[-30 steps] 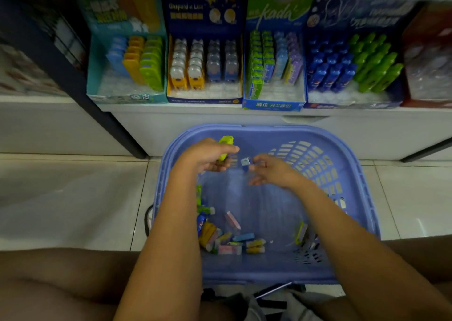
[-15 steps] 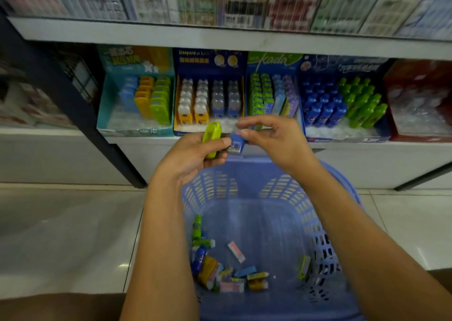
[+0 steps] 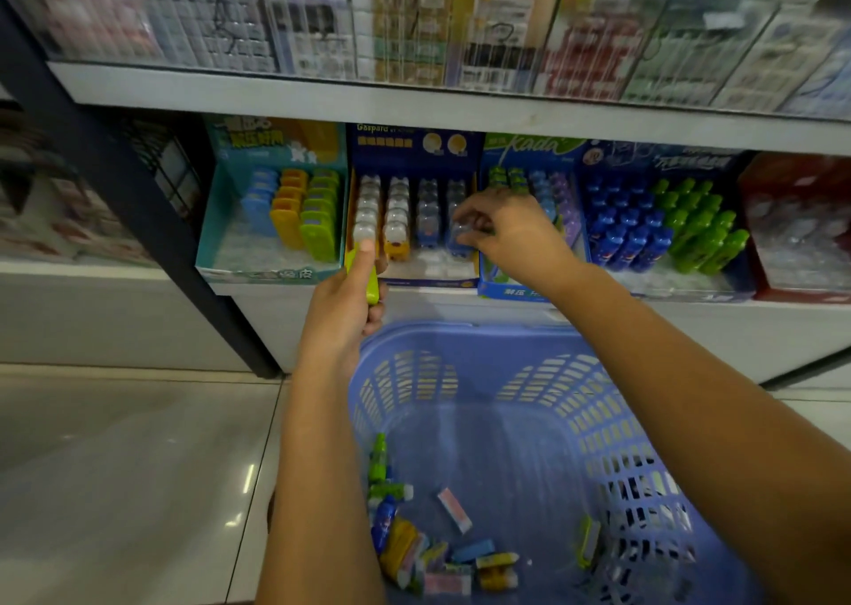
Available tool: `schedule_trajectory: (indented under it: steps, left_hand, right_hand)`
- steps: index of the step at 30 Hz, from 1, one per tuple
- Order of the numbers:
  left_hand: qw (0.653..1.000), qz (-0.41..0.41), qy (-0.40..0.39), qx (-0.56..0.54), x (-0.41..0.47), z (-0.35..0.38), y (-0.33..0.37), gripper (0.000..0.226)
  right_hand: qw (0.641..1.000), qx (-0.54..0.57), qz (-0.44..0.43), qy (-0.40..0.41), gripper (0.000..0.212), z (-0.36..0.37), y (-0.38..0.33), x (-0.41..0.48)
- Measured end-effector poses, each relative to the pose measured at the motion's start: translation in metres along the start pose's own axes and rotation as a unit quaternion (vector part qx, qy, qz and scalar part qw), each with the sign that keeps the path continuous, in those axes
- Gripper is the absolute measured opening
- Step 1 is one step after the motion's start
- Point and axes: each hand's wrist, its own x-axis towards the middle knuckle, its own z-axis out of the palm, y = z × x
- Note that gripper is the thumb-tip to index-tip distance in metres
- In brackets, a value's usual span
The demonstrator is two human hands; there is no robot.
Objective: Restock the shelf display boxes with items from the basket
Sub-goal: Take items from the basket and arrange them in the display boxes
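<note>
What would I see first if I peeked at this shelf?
Two hands in the middle: the right hand pinches a small blue item at the dark blue display box, and the left hand holds a green item to its left. Underneath sits a big purple basket with loose colourful items inside.

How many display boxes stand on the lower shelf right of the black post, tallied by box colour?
Teal box: 1
Blue: 3, namely the Gaspard box, the Kada box and the bottle box
Red box: 1
Total: 5
</note>
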Motion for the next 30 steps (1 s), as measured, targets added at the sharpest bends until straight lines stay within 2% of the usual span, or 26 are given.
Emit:
schedule_trajectory:
  steps: [3,6,9,14,17,24,30]
  left_hand:
    - [0.998,-0.038,0.011,-0.051,0.003,0.004,-0.001,0.044]
    - [0.990,-0.080,0.011,-0.119,0.005,0.011,0.002,0.030]
    - [0.988,-0.079,-0.008,-0.130,0.003,0.017,0.003,0.015]
    - [0.986,-0.059,-0.047,-0.150,0.000,0.017,0.003,0.014]
    - [0.987,-0.050,-0.050,-0.144,0.000,0.016,0.001,0.014]
    - [0.993,-0.025,-0.058,-0.096,0.002,0.022,-0.003,0.014]
    - [0.994,-0.001,-0.066,-0.091,0.002,0.026,-0.004,0.012]
  right_hand:
    - [1.000,-0.003,-0.006,-0.013,0.024,-0.001,-0.001,0.003]
    - [1.000,-0.023,-0.011,0.005,0.027,-0.002,-0.003,0.006]
    - [0.999,-0.045,-0.014,0.011,0.029,0.002,-0.006,0.006]
    - [0.997,-0.076,-0.014,0.030,0.026,0.005,-0.007,0.004]
    - [0.994,-0.109,-0.004,-0.006,0.023,-0.003,0.000,0.008]
    - [0.967,-0.223,-0.060,-0.105,0.024,-0.012,-0.015,0.019]
    - [0.962,-0.231,0.021,-0.146,0.026,-0.019,-0.024,0.023]
